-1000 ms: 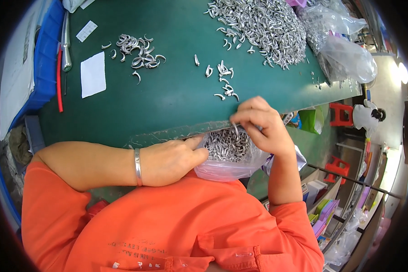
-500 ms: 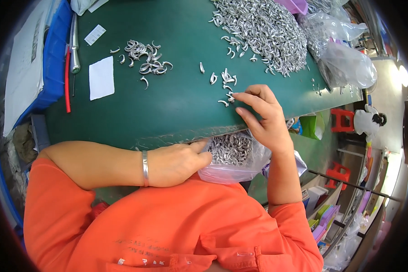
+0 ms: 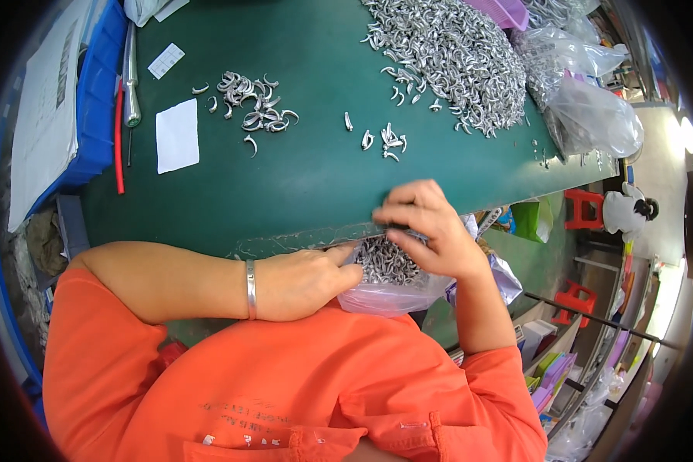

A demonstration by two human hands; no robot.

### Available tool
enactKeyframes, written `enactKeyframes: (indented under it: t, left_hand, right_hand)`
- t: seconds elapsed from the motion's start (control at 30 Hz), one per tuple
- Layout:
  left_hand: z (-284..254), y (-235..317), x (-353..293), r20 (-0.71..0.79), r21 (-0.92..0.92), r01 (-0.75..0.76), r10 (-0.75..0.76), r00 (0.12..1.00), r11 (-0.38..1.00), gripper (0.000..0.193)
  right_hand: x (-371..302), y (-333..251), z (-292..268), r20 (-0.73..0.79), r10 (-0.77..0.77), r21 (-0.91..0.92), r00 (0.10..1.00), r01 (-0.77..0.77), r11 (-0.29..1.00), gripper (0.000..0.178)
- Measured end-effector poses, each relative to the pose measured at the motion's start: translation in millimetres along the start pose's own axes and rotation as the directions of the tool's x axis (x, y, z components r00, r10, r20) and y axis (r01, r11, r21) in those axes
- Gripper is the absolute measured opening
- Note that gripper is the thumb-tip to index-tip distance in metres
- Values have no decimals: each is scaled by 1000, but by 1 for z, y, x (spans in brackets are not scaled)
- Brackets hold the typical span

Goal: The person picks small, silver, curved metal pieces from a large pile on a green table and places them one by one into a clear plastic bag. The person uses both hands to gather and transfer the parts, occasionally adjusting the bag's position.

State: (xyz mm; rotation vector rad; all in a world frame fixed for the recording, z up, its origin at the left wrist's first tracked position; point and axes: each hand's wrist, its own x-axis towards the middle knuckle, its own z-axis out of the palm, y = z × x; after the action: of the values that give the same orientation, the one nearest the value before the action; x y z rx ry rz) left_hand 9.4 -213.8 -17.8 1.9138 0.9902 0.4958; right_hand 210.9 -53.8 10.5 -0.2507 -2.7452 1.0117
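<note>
At the table's front edge, my left hand (image 3: 304,283) grips the near left rim of a clear plastic bag (image 3: 385,302), its fingertips partly hidden by the bag. Inside the bag is a heap of small curved silver metal pieces (image 3: 385,260). Above the bag's mouth, my right hand (image 3: 431,231) is blurred by motion, with thumb and bent fingers apart and no piece visible between them. A few loose curved pieces (image 3: 389,138) lie on the green table (image 3: 300,181) beyond that hand.
A large pile of the same pieces (image 3: 454,65) covers the far right, beside filled clear bags (image 3: 593,115). A smaller cluster (image 3: 262,108) lies left, near a white paper (image 3: 177,136), a red stick (image 3: 119,138) and a blue bin (image 3: 104,100). Red stools (image 3: 584,208) stand on the floor at right.
My right hand has moved nearer, from the tabletop to the bag's mouth. The pieces that lay by its fingertips are gone from that spot. My left hand stays on the bag.
</note>
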Motion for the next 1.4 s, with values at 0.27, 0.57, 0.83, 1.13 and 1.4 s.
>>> enactKeyframes:
  t: [0.27,0.57,0.83,1.13,1.4]
  left_hand:
    - [0,1,0,-41,-7,-17,17,999,1000,16]
    - [-1,2,0,-31,-12,-2,2,1000,1000,16]
    - [0,1,0,-34,0,-6,6,999,1000,16]
    - [1,-1,1,-44,9,-36,36,998,999,14]
    - [0,0,1,-79,20,-71,73,994,997,15]
  right_hand:
    - [30,4,0,-293,42,-129,955,-83,988,26]
    - [20,6,-15,-157,219,12,963,-220,975,14]
    - [12,11,-22,-230,234,57,945,-227,972,15]
    - [12,13,-12,-111,155,30,982,-152,988,18]
    - [45,15,-23,-187,83,-177,979,-116,977,28]
